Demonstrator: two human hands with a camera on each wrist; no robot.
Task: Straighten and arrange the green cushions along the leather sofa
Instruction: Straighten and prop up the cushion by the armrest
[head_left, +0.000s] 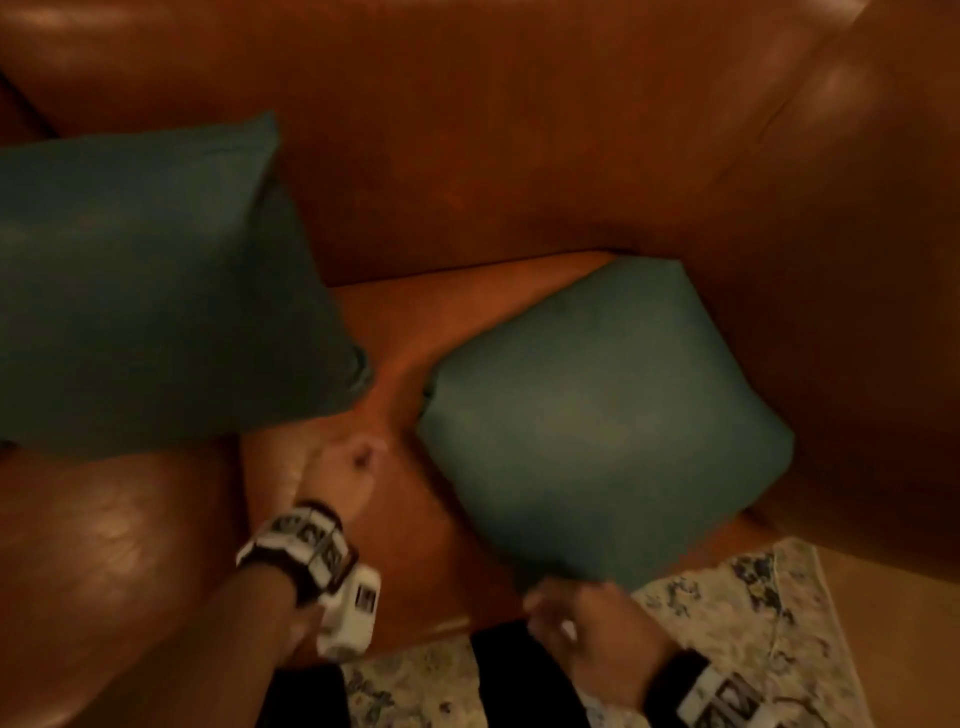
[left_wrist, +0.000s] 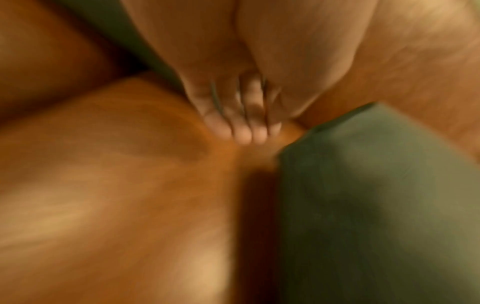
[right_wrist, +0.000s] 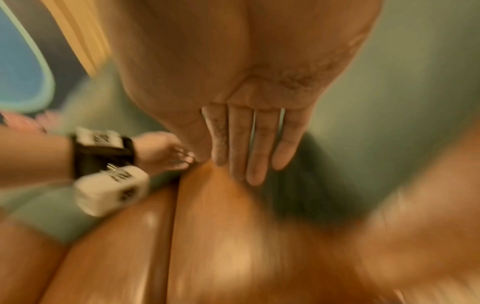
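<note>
Cushions, green, two in view, on leather sofa (head_left: 493, 156).

Left cushion (head_left: 145, 291): propped against backrest, roughly upright, lower corner resting on seat. Judged close to placed; perhaps needing only a small squaring.

Right cushion (head_left: 597, 426): lying flat on seat in corner by armrest, turned on the diagonal, one corner pointing toward front edge. Not leaning on backrest. Judged not yet straightened.

Cushions apart, strip of bare seat between their near corners.

Left hand (head_left: 348, 473): over seat in the gap between cushions, just beside lower corner of left cushion. Fingers (left_wrist: 246, 131) together, nearly straight, tips down toward leather; nothing held. Contact with seat: cannot tell through blur.

Right hand (head_left: 582, 623): at front edge of seat, just beside near corner of right cushion. Fingers (right_wrist: 259, 148) straight, close together, palm flat, nothing held. Touching cushion or merely near: cannot tell.

Patterned cloth (head_left: 753, 613): pale, floral, at front of seat, below right cushion.

Progress, judged: about midway for this stretch of sofa. One cushion standing, one still flat and askew. Remaining: lift right cushion, turn it square, stand it against backrest, even the spacing. Rest of sofa outside view; further cushions unknown.
</note>
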